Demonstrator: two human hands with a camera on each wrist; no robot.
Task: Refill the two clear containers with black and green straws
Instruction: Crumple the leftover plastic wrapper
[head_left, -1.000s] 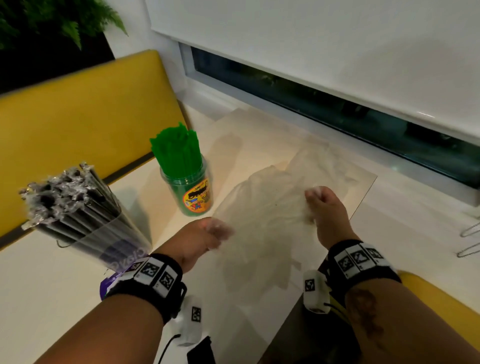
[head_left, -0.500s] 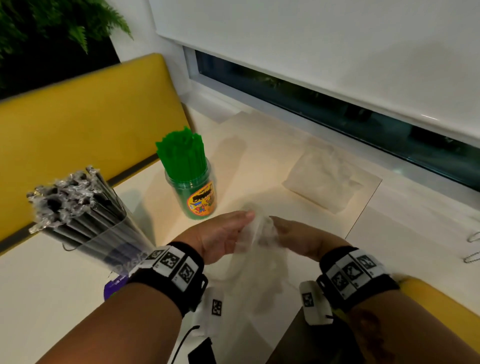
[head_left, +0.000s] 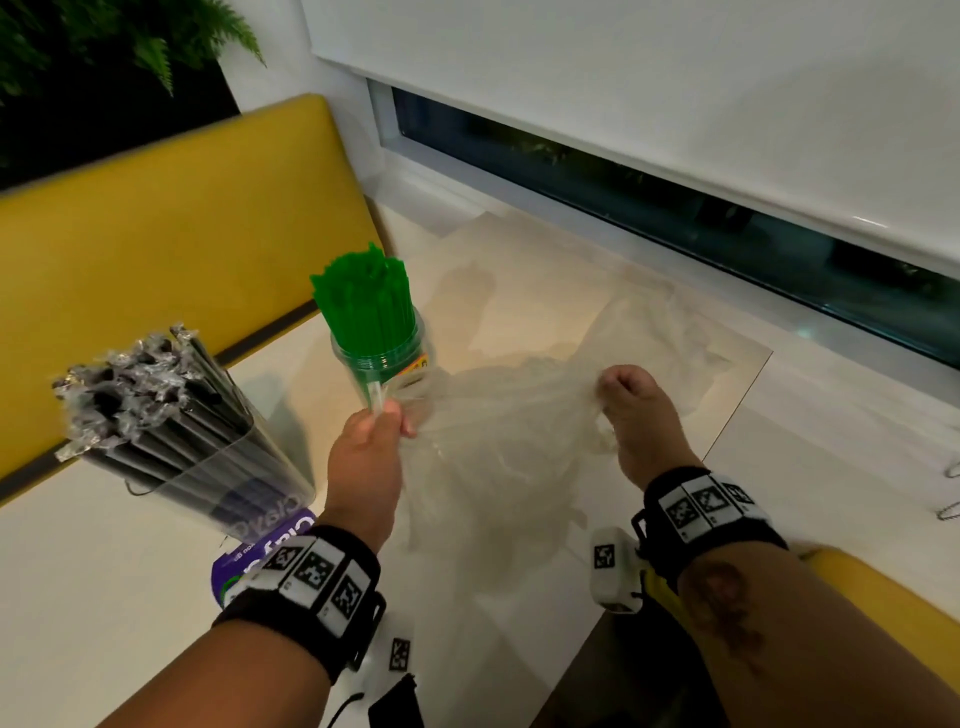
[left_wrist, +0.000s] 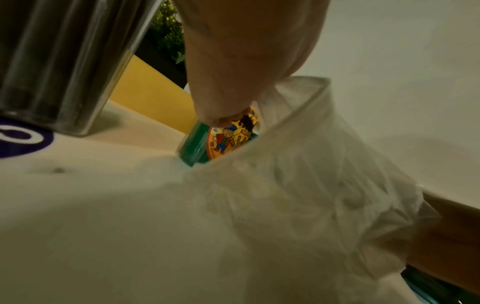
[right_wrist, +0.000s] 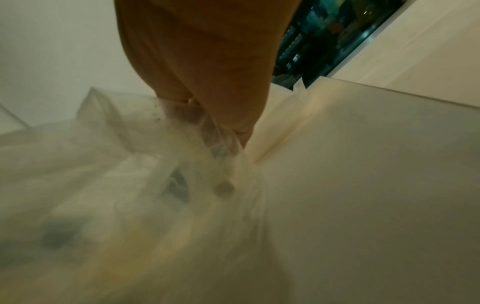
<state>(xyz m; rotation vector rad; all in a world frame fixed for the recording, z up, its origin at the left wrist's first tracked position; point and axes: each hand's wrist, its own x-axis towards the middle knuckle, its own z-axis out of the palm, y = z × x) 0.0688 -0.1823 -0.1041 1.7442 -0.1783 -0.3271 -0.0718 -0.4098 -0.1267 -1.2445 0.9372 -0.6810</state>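
Honestly, with both the left hand (head_left: 370, 453) and right hand (head_left: 638, 415) pinching that flimsy plastic bag (head_left: 498, 441), a careless tug could topple the green-straw jar (head_left: 387, 364).

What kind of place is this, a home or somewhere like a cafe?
Probably a cafe or eatery seating area, though I can't be sure: a yellow padded bench lines a pale table, and tubs of green straws and wrapped black straws stand on it.

Head view looks down at table (head_left: 545, 312); wrist views close — share plastic bag (left_wrist: 298, 195).
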